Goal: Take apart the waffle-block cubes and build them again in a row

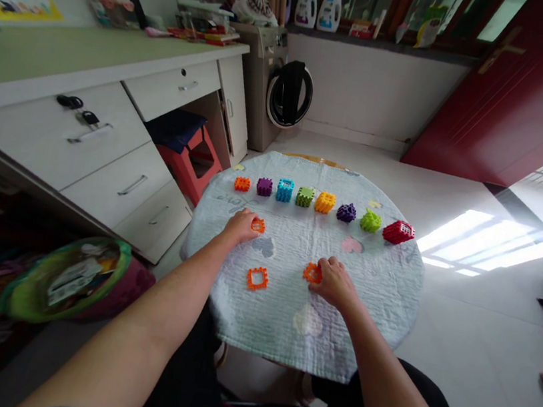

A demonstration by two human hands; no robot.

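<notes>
Pinching orange frame (258, 224) in left hand (242, 226) grip, second frame (313, 273) in right hand (337, 284) grip

Both bare forearms reach forward from the near edge, angling in toward the middle. The left hand (242, 225) lies farther out, palm down, fingers bent toward the right. The right hand (336, 283) sits nearer, palm down, knuckles raised, fingertips curled leftward. The hands are apart.
</notes>
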